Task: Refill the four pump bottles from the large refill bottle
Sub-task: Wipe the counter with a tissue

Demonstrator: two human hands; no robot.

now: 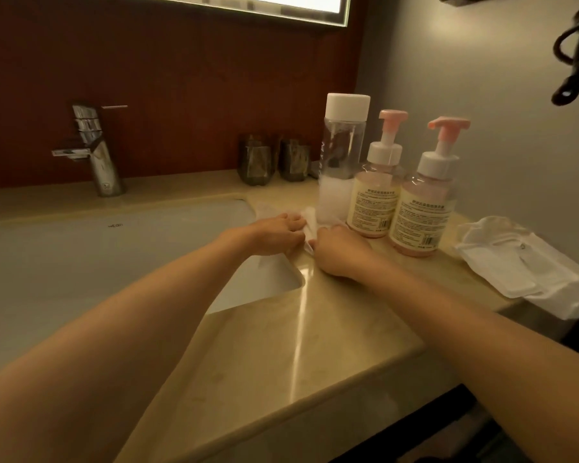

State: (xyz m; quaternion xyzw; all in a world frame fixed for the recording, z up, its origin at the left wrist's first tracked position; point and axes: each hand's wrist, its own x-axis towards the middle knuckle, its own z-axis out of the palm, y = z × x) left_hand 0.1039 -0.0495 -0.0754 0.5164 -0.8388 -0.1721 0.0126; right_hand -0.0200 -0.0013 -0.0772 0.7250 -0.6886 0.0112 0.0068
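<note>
Room: bathroom vanity, beige stone counter, red-brown wall behind, dim warm light.
L hand: reached across basin corner, curled fingers onto white tissue, pinched its far edge.
R hand: lay knuckles-up on counter, curled, pinched same tissue at near end; hid fingertips under knuckles, so grip judged from tissue poking out.
Tissue: sat crumpled betw. both hands, at counter edge by basin, just in front of refill btl base.
Refill btl: stood upright just beyond both hands, nearest R hand; tall, clear, white cap on, only some foamy white liquid low down.
Pump btls: showed two only, pink heads fitted, upright, right of refill btl. Left pump btl stood just beside R hand; right pump btl stood farther right, apart from hands. Looked well filled w/ pinkish liquid. Other two: not in view.
Step (est.): prob. wiping drips or folding tissue; pouring looked done for these two.
Doing it well: called for flat tissue, strokes toward basin and away from btl bases, R wrist kept off nearest pump btl; better to lift btls than wipe round them.
Outward: sink under L forearm, faucet at back, two dark tumblers by wall, white packet far right, dark cord hung upper right.
</note>
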